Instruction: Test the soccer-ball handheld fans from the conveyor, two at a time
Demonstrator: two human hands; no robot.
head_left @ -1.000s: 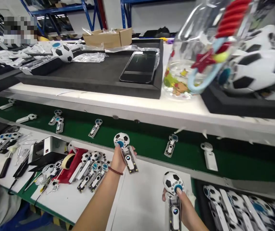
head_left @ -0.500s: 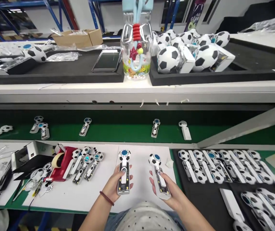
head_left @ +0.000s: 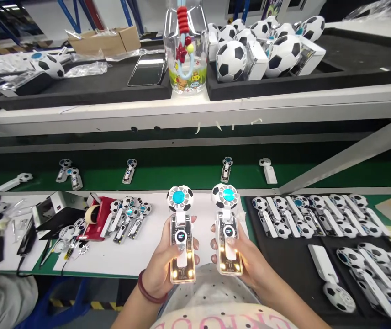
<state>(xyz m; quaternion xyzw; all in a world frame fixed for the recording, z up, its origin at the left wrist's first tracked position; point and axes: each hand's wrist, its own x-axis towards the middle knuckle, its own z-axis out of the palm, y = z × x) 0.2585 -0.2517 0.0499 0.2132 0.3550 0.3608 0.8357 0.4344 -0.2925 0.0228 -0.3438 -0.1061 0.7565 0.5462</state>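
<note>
My left hand (head_left: 164, 256) is wrapped round a handheld football-patterned fan (head_left: 182, 235), its thumb on the front near the button. Another such fan (head_left: 229, 233) is gripped in my right hand (head_left: 246, 256), thumb also on its front. Both fans stand upright side by side, apart, with round football heads and blue centres on top. Each clear body shows a small lit display reading 100 and glowing yellowish lights at the bottom. Just left of them, several similar fans (head_left: 124, 225) lie on the white work surface (head_left: 113, 258).
A red tape dispenser (head_left: 102, 219) and an open box (head_left: 56, 210) stand at left. Rows of fans lie on a black foam tray (head_left: 277, 269) at right. Several fans rest on the green belt (head_left: 178, 169). A clear jug (head_left: 187, 50) stands on the shelf; a person's sleeve (head_left: 13, 297) shows lower left.
Both fans have come closer to the camera and to each other. Their displays and lights now glow brightly, and the blue centres look brighter. The view has shifted downward.
</note>
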